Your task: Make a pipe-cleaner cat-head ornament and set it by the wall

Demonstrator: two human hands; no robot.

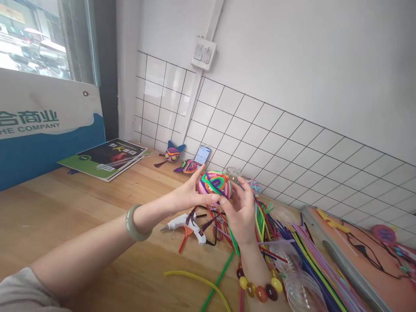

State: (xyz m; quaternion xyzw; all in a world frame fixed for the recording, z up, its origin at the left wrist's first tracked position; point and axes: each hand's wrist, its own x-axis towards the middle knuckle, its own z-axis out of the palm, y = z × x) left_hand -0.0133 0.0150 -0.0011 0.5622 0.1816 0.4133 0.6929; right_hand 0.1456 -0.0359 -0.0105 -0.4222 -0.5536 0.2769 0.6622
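Between both hands, above the table, is a ball [212, 184] covered in bright coils of pipe cleaner, with green, orange, pink and purple strands on it. My left hand [191, 190], below a pale bangle, grips the ball's left side, thumb along its lower front. My right hand [241, 208], above a beaded bracelet, closes on the right side with its thumb at the lower edge. A green pipe cleaner [232, 236] trails down from beside the right thumb. Beneath the hands lies a white glue gun [186, 226], nozzle to the left, with dark tassels [208, 223] near it.
Two finished-looking fish-like balls, one with blue fins [172, 152], stand at the back by a propped phone [203, 156]. A magazine [105, 158] lies left. Bundled pipe cleaners [320, 264] and clear plastic shells [303, 290] crowd the right, beside an orange board [364, 255]. A tiled wall [276, 143] borders the table.
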